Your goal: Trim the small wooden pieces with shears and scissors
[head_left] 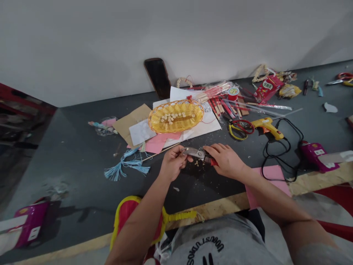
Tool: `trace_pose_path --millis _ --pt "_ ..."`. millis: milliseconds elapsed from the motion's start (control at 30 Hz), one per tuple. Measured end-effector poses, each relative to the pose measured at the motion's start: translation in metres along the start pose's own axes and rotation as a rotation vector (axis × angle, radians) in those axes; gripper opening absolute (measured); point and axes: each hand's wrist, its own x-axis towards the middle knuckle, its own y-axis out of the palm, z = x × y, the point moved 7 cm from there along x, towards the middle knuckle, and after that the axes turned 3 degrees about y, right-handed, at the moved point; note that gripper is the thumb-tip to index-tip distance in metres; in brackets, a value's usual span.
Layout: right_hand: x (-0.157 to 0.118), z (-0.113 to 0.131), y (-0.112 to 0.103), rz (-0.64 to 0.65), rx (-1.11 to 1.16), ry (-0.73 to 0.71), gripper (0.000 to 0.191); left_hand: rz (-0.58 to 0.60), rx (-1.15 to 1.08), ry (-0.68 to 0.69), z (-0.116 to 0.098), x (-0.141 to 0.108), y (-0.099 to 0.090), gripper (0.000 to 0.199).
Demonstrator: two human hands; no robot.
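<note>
My right hand (227, 160) is wrapped round the red handles of pruning shears (194, 152), whose metal jaws point left. At the jaws, the fingers of my left hand (175, 162) are pinched together; what they hold is too small to make out. Small pale chips (197, 162) lie scattered on the table below the shears. Beyond my hands stands a yellow woven basket (190, 124) with several small cream pieces (173, 117) inside. A thin stick (154, 155) and a light blue tassel (127, 165) lie left of my left hand.
A phone (158, 77) leans on the wall behind the basket. To the right are scissors (239, 129), a yellow glue gun (268, 129) with a black cord, and a purple box (317, 156). A yellow-edged red fan (129, 211) lies at the front edge, near my left forearm.
</note>
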Motion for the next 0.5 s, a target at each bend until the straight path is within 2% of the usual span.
trace_pose_path --millis 200,500 --pt "-0.0049 0.0004 -0.0018 0.02 0.119 -0.1 0.06 0.066 -0.016 -0.052 -0.0011 -0.0043 0.0071 0.044" --pt "-0.0093 0.001 -0.0054 0.067 0.251 -0.102 0.057 0.099 -0.011 -0.027 -0.0016 -0.006 0.0085 0.043"
